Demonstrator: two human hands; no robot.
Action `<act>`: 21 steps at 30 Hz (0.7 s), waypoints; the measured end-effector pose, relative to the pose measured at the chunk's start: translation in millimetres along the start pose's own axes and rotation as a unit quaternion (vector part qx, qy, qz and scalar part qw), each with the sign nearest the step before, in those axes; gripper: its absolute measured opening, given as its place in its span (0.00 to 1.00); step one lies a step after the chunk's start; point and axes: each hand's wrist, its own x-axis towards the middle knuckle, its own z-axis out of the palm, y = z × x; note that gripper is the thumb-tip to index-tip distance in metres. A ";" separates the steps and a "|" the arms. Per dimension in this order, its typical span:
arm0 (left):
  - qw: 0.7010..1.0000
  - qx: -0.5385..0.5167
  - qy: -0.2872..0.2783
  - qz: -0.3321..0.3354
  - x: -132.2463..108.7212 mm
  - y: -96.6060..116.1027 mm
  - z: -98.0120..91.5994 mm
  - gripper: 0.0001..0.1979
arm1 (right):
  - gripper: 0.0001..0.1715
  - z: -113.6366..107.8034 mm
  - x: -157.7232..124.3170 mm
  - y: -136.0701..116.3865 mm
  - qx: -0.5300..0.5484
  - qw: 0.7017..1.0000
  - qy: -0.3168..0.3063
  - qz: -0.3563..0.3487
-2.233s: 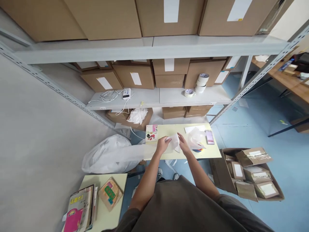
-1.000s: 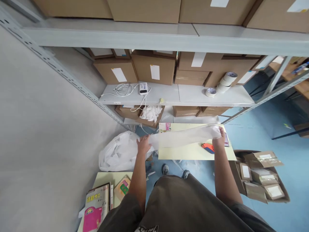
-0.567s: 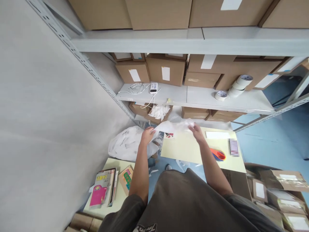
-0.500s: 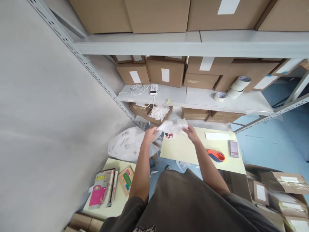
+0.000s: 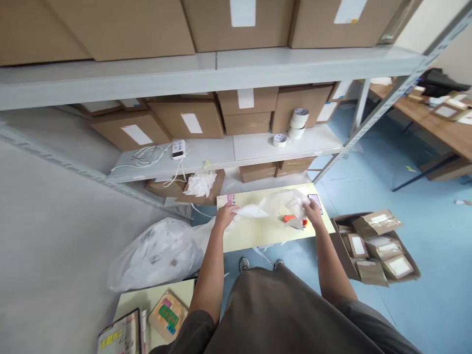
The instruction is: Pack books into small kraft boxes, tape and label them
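Note:
A translucent white plastic sheet [image 5: 273,204] is stretched above the pale yellow table [image 5: 239,238]. My left hand [image 5: 225,215] pinches its narrow, twisted end. At the wider, spread end, my right hand [image 5: 312,213] grips the edge. Part of an orange tool [image 5: 288,218] shows beneath the sheet, which covers the rest of it. Just beyond my right hand lies a phone [image 5: 316,201] on the table. Near my left hand, a small pink-patterned item [image 5: 231,198] lies at the table's back edge.
Ahead stands a shelf [image 5: 206,152] with cartons, tape rolls [image 5: 299,118] and a power strip [image 5: 179,149]. A box of white scraps [image 5: 201,184] sits below it. A big plastic bag [image 5: 158,255] is at left, above books [image 5: 120,334]. An open carton [image 5: 337,241] stands right.
My hands have moved apart, and the plastic sheet between them is now drawn out longer. The view has turned to the right, showing a wooden desk and more floor.

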 end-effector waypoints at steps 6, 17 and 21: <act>0.997 0.057 -0.053 -0.026 37.4 -7.5 53.1 0.21 | 0.12 -101.7 -4.7 43.2 -0.145 0.985 0.093 0.029; 0.993 0.076 -0.050 -0.082 43.8 -18.2 81.7 0.13 | 0.18 -137.2 -3.7 43.8 -0.125 0.984 0.121 0.046; 0.989 -0.010 -0.063 -0.130 41.7 -9.0 80.3 0.17 | 0.20 -91.3 -9.4 31.5 -0.039 0.998 0.043 0.034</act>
